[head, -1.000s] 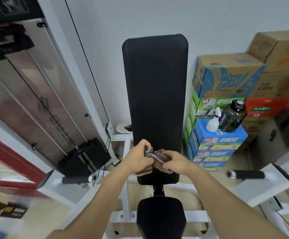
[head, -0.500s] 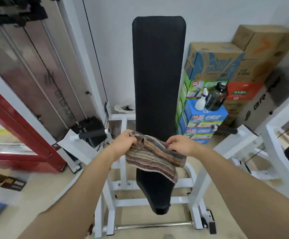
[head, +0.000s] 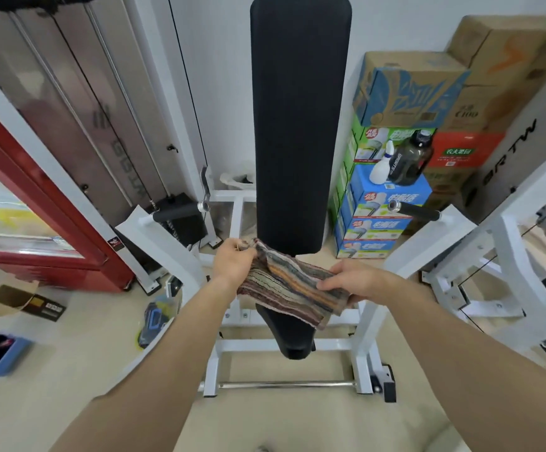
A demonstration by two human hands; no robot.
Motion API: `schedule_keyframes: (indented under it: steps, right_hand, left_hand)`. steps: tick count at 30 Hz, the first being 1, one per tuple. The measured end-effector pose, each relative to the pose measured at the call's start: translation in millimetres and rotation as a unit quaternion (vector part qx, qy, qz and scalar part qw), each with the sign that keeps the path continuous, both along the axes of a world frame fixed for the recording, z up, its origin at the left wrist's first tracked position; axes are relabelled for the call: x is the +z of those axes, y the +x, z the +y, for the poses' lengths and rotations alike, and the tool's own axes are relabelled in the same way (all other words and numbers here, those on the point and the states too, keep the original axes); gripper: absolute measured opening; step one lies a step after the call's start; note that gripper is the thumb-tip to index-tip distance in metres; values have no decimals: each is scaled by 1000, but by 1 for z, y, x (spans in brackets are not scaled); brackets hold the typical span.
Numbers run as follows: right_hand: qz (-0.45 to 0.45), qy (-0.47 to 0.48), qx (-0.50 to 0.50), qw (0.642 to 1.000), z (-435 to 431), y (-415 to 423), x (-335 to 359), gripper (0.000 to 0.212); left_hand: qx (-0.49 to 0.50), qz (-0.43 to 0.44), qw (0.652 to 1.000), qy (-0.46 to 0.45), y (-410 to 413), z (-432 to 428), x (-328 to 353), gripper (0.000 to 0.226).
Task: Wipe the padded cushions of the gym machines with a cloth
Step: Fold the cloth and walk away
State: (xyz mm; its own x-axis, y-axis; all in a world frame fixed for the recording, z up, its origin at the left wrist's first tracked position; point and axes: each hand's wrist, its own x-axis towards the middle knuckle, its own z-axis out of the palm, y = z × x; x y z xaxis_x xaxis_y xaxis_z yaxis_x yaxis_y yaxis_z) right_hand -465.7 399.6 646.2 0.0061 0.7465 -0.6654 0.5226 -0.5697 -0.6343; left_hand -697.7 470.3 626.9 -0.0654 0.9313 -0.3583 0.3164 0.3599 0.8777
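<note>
A striped, multicoloured cloth (head: 289, 290) is stretched between both my hands in front of the machine. My left hand (head: 234, 261) pinches its upper left corner; my right hand (head: 351, 280) grips its right edge. Behind it rises the tall black back pad (head: 299, 119), upright on a white frame (head: 367, 340). The black seat pad (head: 292, 339) sits below, its upper part hidden by the cloth. The cloth hangs in the air, just off the bottom of the back pad.
Two black-grip handles (head: 175, 212) (head: 420, 212) stick out on either side of the pad. Stacked cardboard boxes (head: 405, 89) stand at the right, with a white spray bottle (head: 383, 166) and a dark jug (head: 410, 159) on them. A weight stack (head: 183, 220) and cables stand left.
The bunched cloth has been opened out between my hands. My hands have moved apart, the right one lower. The view has pulled back and down, showing more of the frame and floor.
</note>
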Motion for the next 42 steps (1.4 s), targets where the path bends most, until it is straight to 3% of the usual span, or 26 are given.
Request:
schedule_keyframes:
  steps: [4,9,12,14,16,19,21,24,26,29,32,33,35,37,38,40,42]
  right_hand:
    - [31,38,-94,994,-28,17,-24,26]
    - [110,25,-177,978,-76,40,-47,17]
    - [204,-30,-265,942,-115,68,-55,40]
    - [213,-38,-236,947,-142,98,-61,46]
    - [221,-27,-171,960,-169,133,-69,39]
    - [244,-26,-138,960,-194,162,-86,32]
    - [260,-32,-123,957,-205,171,-91,33]
    - [317,-45,-162,933,-216,177,-104,38]
    - [327,-43,-194,924,-225,181,-115,38]
    - [255,-35,-184,949,-244,185,-133,36]
    - [87,72,-132,985,-262,185,-152,43]
    - [22,106,-104,989,-268,183,-160,48]
    - [-61,119,-37,990,-283,176,-172,58]
    - [-55,106,20,993,-297,168,-188,51]
    - [-41,101,32,994,-303,164,-195,40]
    - [-10,85,-1,996,-312,162,-209,18]
    - [10,61,-80,995,-321,167,-226,16]
  left_hand:
    - [-16,-4,1000,18,38,-52,-15,10]
    - [-132,5,988,80,112,-133,-24,14]
    - [-197,-18,979,50,156,-183,-37,14]
    - [-214,-81,973,-29,176,-209,-41,22]
    - [-169,-142,969,-109,193,-231,-43,24]
    - [-73,-60,994,-56,200,-254,-61,25]
    - [-96,-42,993,-60,205,-272,-73,38]
    - [-114,-202,960,-157,208,-288,-90,33]
    - [-87,-226,954,-180,209,-294,-99,23]
    - [-52,-146,969,-191,219,-301,-120,16]
    - [4,-113,970,-213,238,-311,-145,9]
    - [26,-127,962,-239,244,-314,-150,7]
    - [59,-210,927,-305,254,-319,-162,25]
    - [65,-270,898,-342,261,-324,-175,44]
    - [62,-269,899,-341,264,-327,-183,40]
    - [54,-213,920,-324,270,-334,-202,19]
    - [24,-158,937,-311,276,-344,-217,18]
